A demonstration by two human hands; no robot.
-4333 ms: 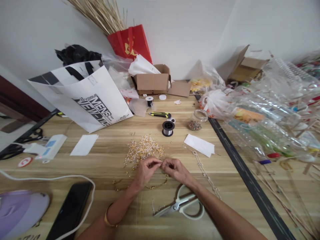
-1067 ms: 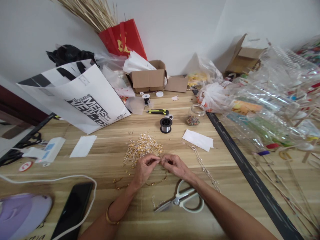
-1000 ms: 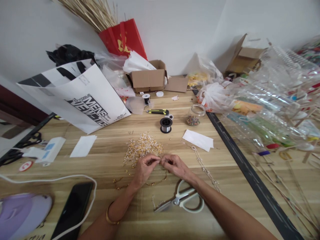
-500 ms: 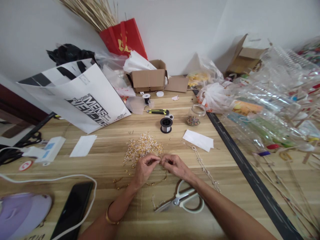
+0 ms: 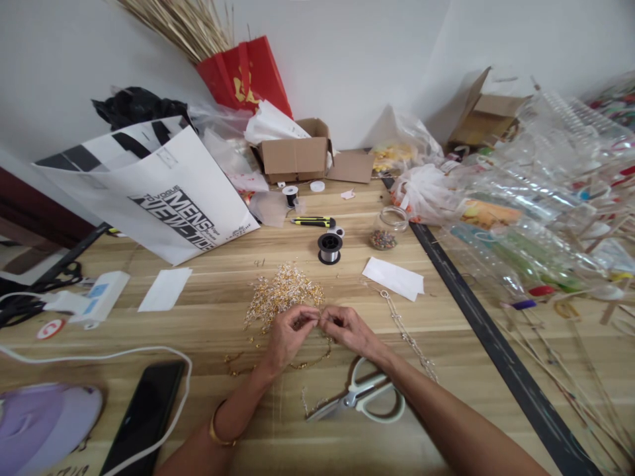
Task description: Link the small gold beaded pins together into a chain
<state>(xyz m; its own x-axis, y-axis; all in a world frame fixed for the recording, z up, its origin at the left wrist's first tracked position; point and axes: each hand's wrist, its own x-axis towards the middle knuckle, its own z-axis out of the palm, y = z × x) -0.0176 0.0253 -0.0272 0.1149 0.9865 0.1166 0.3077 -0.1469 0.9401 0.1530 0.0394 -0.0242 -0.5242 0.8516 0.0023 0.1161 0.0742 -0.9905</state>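
My left hand point(image 5: 292, 332) and my right hand point(image 5: 348, 328) meet fingertip to fingertip, both pinched closed. What lies between the left fingertips is too small to make out. A thin gold bead strand point(image 5: 312, 362) passes beneath my left wrist and curves up to the fingers of my right hand. Just behind the left hand spreads a pile of gold and clear beads point(image 5: 282, 291). White-handled scissors point(image 5: 364, 395) lie partly open below the right forearm, a short bit of clear bead chain by their tips. To the right rests a pale beaded chain point(image 5: 401, 324).
Behind the beads are a wire spool point(image 5: 330, 249), a yellow-black utility knife point(image 5: 313, 221) and a glass jar point(image 5: 387, 231) of beads. Paper slips point(image 5: 394, 277) lie right. A phone point(image 5: 146, 410), white cable and power strip point(image 5: 102, 297) are left; plastic bottles point(image 5: 496, 264) crowd the right.
The left fingers have curled slightly, their tips shifting a little against the right ones. Everything else on the table stays where it was.
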